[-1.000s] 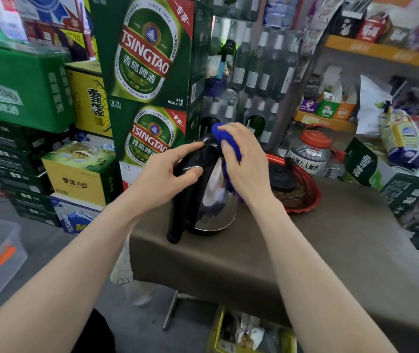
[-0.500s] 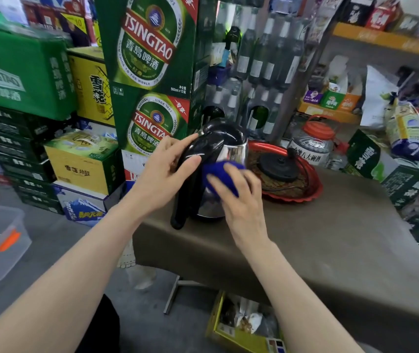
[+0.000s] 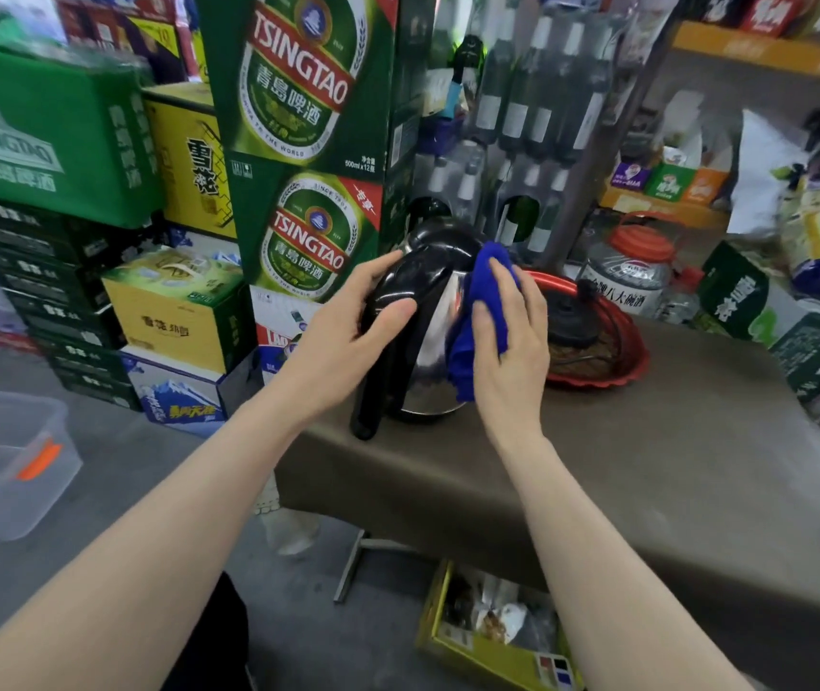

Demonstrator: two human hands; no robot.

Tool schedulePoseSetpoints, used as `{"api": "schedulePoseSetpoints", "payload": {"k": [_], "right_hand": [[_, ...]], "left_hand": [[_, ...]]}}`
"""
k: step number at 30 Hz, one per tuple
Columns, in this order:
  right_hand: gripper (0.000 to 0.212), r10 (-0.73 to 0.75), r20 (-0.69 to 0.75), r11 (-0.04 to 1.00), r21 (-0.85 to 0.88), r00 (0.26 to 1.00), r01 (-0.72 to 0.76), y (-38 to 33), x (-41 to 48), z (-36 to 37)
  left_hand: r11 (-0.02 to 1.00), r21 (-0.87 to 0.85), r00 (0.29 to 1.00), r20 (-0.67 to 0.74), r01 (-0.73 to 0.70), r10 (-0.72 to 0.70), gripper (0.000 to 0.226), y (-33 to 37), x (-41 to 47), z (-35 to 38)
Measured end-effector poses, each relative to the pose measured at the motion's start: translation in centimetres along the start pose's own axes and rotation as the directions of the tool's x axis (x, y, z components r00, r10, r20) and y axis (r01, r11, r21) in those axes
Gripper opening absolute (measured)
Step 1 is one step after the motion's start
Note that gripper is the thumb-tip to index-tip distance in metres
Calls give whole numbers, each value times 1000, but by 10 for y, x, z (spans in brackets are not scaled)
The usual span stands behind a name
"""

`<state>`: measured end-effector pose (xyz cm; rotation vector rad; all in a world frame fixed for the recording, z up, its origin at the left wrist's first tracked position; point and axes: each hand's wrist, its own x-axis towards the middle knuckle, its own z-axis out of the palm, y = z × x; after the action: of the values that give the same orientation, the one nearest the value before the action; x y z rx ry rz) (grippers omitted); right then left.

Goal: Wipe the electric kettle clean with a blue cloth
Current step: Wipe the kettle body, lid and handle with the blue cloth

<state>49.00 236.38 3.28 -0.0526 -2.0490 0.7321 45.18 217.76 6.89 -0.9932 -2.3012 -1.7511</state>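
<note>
Table (image 3: pixel 647 466): a brown-covered top is seen filling the frame from 3 to 5 o'clock; its near-left corner carries the task's thing.
Electric kettle (image 3: pixel 430 341): it is stood on that corner, just beside a red tray (image 3: pixel 634 364) lying at its 3 o'clock, apart from the black base (image 3: pixel 567 316) kept in the tray.
Kettle axis: the body is set roughly upright, with the long axis running 12 to 6 o'clock and the top leaning slightly toward 1.
Kettle facing: the black handle (image 3: pixel 388 361) is turned toward 7 o'clock, at the wearer; the spout is not visible, so its heading cannot be told.
Left hand (image 3: pixel 343 336): the handle's top is gripped, with the thumb laid on the near side and the fingers reaching over toward the lid.
Right hand (image 3: pixel 512 351): the blue cloth (image 3: pixel 477 286) is bunched under the palm and pinched between thumb and fingers.
Deciding relation: the bare steel wall lies at 9 o'clock of the right fingers (image 3: pixel 500 276), touched through the cloth; this hand is judged the nearer one for the coming stroke.
Next stroke: a pass along the upright axis, 12 to 6 o'clock, is judged suitable, the kettle being steadied from 9 o'clock.
</note>
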Motion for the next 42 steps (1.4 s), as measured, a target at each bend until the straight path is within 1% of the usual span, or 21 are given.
{"api": "schedulePoseSetpoints", "payload": {"k": [2,4,6,7,10,13,17,20,22,23,25,27,29,31,34,36,37,39,40,41,42], "right_hand": [[51,-6,14,1000,2,1000,6,0,-18,6],[59,-63,100,998,-17,993,65,9,-59,11],[75,-6,234,1000,6,972,5,13,-98,12],[78,2,257,1000,2,966,-3,11,-105,10],[60,6,146,1000,-14,989,-4,1,-70,4],[50,187,-4,981,61,982,-186,-14,0,-4],[43,311,51,926,208,949,-314,-6,18,-1],[45,469,117,842,242,876,-483,9,-32,7],[46,573,209,765,210,792,-609,16,-63,9],[46,586,234,755,192,776,-627,16,-71,9],[46,543,192,801,174,818,-573,10,-69,4],[47,439,105,876,173,892,-451,-3,-50,-3],[47,285,49,948,132,957,-289,-18,-20,-8],[49,163,65,986,31,984,-166,-28,9,-6],[49,116,66,993,5,991,-117,-25,26,4],[47,216,30,969,113,976,-218,-8,10,12],[45,334,30,925,179,942,-334,0,-2,15],[43,609,118,736,285,784,-614,7,-27,19],[44,676,152,668,286,721,-687,7,-38,21],[45,678,142,676,266,721,-688,3,-45,20],[46,621,96,744,238,778,-624,-5,-49,18]], "left_hand": [[995,-99,999,-45,15,-20,46,-4,-3,9],[989,-144,992,-119,30,-48,43,-10,-7,18],[983,-177,986,-150,42,-69,38,-14,-7,23],[982,-185,986,-151,35,-63,36,-14,-7,24],[981,-194,993,-111,11,-33,29,-13,-4,24],[976,-219,996,-75,22,-40,25,-11,-3,18],[964,-249,995,63,96,-83,26,-6,1,-5],[985,-108,976,185,132,-111,26,-1,9,-33],[989,66,957,253,132,-144,27,4,18,-53],[979,164,952,257,125,-165,28,6,22,-61],[915,399,966,211,54,-149,37,14,31,-65],[817,573,989,147,-63,-27,53,27,39,-55],[743,652,988,125,-149,89,65,41,46,-38],[704,689,984,140,-174,106,68,47,55,-23],[696,698,985,143,-168,94,62,42,65,-15],[710,685,987,129,-161,100,63,37,65,-17],[710,684,986,123,-167,113,63,35,64,-18],[700,690,983,119,-185,143,59,33,63,-18],[696,691,981,125,-195,150,58,32,64,-19],[698,687,980,137,-200,146,57,32,65,-20],[709,676,980,150,-199,132,57,31,67,-23]]}}
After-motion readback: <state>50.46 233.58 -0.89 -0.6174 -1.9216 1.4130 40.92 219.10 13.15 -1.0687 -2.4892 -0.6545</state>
